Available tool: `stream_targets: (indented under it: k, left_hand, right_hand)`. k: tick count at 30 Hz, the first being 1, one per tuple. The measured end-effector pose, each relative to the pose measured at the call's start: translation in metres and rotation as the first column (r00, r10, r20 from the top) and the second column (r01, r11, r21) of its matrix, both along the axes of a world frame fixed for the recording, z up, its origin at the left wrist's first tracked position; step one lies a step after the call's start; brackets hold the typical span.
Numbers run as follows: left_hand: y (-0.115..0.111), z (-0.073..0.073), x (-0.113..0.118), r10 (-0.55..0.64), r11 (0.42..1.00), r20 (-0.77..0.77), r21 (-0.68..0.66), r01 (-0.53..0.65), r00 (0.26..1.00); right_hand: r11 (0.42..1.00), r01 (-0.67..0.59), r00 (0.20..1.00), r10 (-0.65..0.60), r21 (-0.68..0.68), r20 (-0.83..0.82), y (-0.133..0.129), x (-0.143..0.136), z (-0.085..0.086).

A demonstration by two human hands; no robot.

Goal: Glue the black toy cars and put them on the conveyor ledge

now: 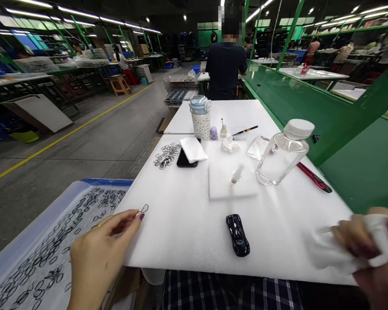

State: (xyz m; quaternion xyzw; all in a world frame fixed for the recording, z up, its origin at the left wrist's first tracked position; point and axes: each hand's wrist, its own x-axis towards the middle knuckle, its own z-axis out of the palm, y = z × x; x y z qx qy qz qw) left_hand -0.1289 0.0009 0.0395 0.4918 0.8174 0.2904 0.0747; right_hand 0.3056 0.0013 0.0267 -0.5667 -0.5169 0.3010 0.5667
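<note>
My left hand [100,252] is over the table's left edge, with thumb and fingers pinched on a thin black looped part [144,209] like a tiny pair of rings. My right hand [358,237], slightly blurred at the right edge, grips a crumpled white cloth [326,254]. Between the hands, a glossy black toy car body [238,234] lies on the white table [181,232], touched by neither. Below and left of my left hand, a tray [87,181] lined with white sheet holds many similar black looped parts [51,241].
A pile of black loops [168,155] lies beside a phone [186,162] under a folded tissue [194,149]. Behind stand a patterned cup [201,122] and a clear bottle [281,157]. A small nozzle-tipped tube [237,173] rests on a white foam pad [218,185]. A red cutter [313,176] lies right.
</note>
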Motion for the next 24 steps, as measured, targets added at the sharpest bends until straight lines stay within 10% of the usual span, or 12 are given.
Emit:
stream_targets:
  k: [2,4,8,13,19,24]
  left_hand:
    - [-0.004,-0.008,0.018,0.005,0.993,0.293,0.114,-0.040,0.956]
    - [-0.006,-0.014,0.046,-0.102,0.990,0.587,0.139,0.024,0.803]
    - [-0.006,-0.012,0.108,-0.241,0.970,0.939,0.225,0.092,0.247]
    - [-0.005,-0.003,0.150,-0.211,0.941,0.900,0.293,0.170,-0.382]
    - [-0.009,-0.010,0.154,-0.185,0.929,0.868,0.308,0.205,-0.461]
    - [-0.010,-0.011,0.154,-0.200,0.931,0.852,0.319,0.179,-0.483]
  right_hand:
    - [0.976,-0.098,0.981,0.062,-0.196,-0.182,-0.011,-0.034,0.010]
    - [0.918,-0.243,0.968,0.252,-0.314,-0.013,-0.020,-0.063,0.012]
    - [0.843,-0.410,0.804,0.514,-0.347,0.299,-0.028,-0.095,0.004]
    - [0.927,-0.268,0.888,0.343,-0.262,0.307,-0.027,-0.099,0.009]
    - [0.994,-0.102,0.934,0.086,0.028,0.346,-0.023,-0.113,0.024]
    - [0.883,-0.301,0.883,0.116,0.361,0.455,-0.012,-0.131,0.025]
